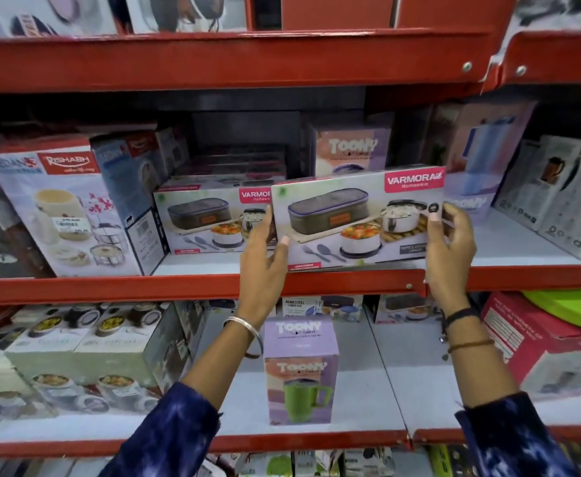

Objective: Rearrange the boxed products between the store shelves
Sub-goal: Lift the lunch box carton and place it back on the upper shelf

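A flat Varmora lunch-box carton [354,215] stands on its long edge at the front of the middle red shelf [110,290]. My left hand [265,263] grips its left end and my right hand [449,249] grips its right end. A second, identical Varmora carton [206,218] stands just behind and to the left, partly covered by the held one. More flat cartons are stacked behind it.
Rishabh casserole boxes [62,208] fill the middle shelf's left side. Toony tumbler boxes [351,149] stand behind the held carton. A purple Toony box [299,370] stands alone on the lower shelf, with stacked food-container boxes [86,352] to its left and a red carton [537,342] to its right.
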Motion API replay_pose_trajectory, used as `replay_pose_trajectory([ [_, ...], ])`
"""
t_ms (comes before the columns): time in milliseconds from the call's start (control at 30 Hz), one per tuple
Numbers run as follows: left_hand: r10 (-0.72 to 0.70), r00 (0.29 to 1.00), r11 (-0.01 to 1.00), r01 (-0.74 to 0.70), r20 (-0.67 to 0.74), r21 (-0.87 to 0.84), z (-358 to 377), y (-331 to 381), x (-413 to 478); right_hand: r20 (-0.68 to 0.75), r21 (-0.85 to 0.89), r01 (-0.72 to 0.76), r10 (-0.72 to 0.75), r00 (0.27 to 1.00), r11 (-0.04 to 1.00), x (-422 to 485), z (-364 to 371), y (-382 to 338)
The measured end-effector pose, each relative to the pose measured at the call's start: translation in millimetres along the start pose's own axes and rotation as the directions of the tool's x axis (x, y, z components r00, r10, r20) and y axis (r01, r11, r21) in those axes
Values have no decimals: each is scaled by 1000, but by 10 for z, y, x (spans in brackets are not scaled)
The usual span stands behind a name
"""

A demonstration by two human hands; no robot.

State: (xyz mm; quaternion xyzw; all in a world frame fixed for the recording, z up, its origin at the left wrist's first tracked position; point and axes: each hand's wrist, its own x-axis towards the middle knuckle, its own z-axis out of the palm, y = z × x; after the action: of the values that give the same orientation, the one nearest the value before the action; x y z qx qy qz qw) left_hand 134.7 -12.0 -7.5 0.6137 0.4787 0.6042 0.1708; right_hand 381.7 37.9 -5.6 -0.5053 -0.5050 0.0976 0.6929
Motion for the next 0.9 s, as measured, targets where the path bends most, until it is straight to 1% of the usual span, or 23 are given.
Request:
replay_pose_trajectory([
  [100, -26, 997, 999, 28, -78, 24, -193, -14, -50, 16, 28, 39, -40, 999, 999, -144, 0, -117],
  [200, -59, 990, 997, 66, -130, 49, -379, 46, -123, 6, 14, 56, -56, 998, 998, -305, -12, -200],
  [500, -56, 981, 973, 95, -186, 208, -748, 80, -322, 14, -24, 49, -49, 999, 998, -747, -61, -204],
  [600, -93, 979, 973, 128, -179, 194, -801, 60, -368, 12, -41, 44, -43, 999, 998, -834, -62, -218],
  [733, -98, 980, 973, 130, -171, 189, -837, 37, -409, 11, -49, 45, -44, 999, 998, -880, -69, -270],
  [833, -94, 983, 980, 119, -157, 157, -875, 7, -396, -3, -63, 41, -41, 999, 997, -867, -36, -331],
  [900, -72, 984, 987, 93, -161, 129, -931, 6, -364, -19, -53, 65, -66, 998, 996, -838, 26, -403],
])
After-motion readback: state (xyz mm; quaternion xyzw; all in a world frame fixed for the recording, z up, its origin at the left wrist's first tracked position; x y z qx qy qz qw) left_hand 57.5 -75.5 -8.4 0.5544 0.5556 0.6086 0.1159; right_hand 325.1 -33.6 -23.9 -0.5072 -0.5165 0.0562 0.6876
